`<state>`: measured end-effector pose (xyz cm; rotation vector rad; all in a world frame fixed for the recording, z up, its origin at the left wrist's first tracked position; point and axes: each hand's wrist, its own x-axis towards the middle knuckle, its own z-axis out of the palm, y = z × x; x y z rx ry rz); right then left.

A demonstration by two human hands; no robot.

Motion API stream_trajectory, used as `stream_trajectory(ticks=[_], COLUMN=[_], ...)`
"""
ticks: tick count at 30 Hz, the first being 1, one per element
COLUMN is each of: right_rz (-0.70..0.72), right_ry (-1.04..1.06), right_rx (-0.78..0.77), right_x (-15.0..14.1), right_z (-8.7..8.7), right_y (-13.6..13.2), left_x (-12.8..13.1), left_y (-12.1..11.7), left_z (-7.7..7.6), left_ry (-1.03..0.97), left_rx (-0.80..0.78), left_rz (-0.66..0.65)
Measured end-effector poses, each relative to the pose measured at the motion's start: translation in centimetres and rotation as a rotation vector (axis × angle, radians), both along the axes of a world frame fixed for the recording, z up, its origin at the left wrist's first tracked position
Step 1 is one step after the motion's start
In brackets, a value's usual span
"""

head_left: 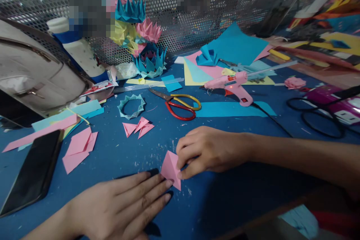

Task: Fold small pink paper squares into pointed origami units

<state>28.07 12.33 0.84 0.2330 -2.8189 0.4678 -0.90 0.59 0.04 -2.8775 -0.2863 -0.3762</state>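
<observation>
Pressing its outstretched, close-set fingers on the left corner of a creased, pink, diamond-shaped piece of paper (169, 165), the left hand (104, 204) lies flat on the blue table (118, 159), while the right hand (209, 150) pinches the piece's right edge between thumb and fingers. This piece looks only partly folded. Beyond it, small, pointed pink paper units (129, 129) appear folded but lie loose, beside a closed, light-teal, spiky paper ring (122, 108). Flat pink paper pieces (78, 143) near the black phone (35, 168) look unfolded.
</observation>
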Motion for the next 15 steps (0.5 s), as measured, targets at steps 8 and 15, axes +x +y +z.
stream_trajectory(ticks=[8,15], right_rz=[0.014,0.018], right_ry=[0.001,0.012], right_rx=[-0.009,-0.007], right_x=[0.0,0.0], right_z=[-0.1,-0.1], right_y=[0.1,0.1], left_x=[0.7,1.2], left_y=[0.7,0.9], left_z=[1.3,2.0], left_ry=[0.058,0.083], left_rx=[-0.008,-0.023], left_rz=[0.012,0.030])
